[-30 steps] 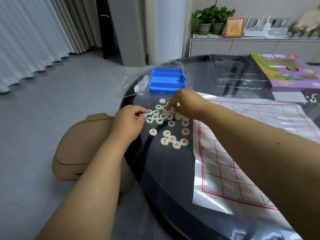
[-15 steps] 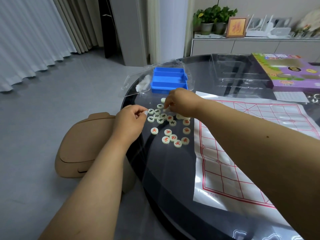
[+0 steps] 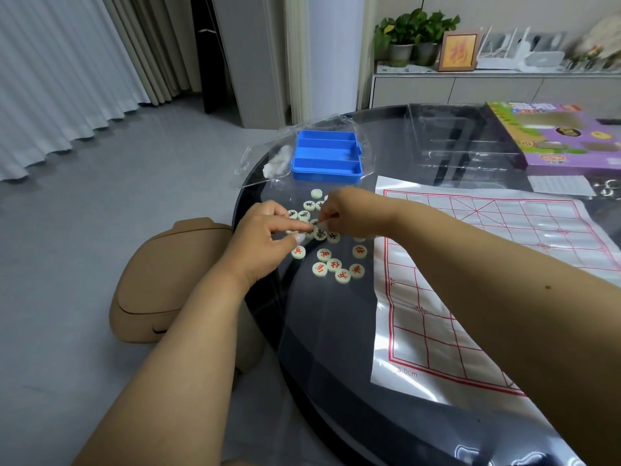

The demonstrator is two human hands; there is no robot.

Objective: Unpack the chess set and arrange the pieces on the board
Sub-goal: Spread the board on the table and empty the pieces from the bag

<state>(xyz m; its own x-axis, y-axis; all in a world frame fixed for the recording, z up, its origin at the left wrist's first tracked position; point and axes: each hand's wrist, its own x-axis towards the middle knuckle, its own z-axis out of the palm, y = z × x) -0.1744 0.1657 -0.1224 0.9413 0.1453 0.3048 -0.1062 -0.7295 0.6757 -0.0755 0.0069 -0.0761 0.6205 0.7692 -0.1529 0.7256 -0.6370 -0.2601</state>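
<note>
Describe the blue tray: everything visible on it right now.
The blue tray looks like moulded plastic, rectangular, with three long compartments, all apparently empty. It lies flat near the dark round table's far left edge, on clear plastic wrapping, beyond the loose chess pieces. Neither hand touches it.

Lighting: soft, even indoor daylight, moderately bright, no hard shadows. Source: the curtains (image 3: 60,72) at upper left glow pale, and the floor (image 3: 100,210) beneath them carries a faint sheen.
Glare: the dark glossy worktop (image 3: 322,324) mirrors the room in streaks; the plastic board sheet (image 3: 470,264) shows white patches of reflection along its creases.
Shadows: weak and diffuse under both forearms.
Focus: centre sharp, characters on the pieces (image 3: 336,264) legible.
Blur: the shelf (image 3: 504,70) at upper right smears toward the corner.
Distortion: wide-angle; verticals lean, the worktop edge bows strongly.
</note>
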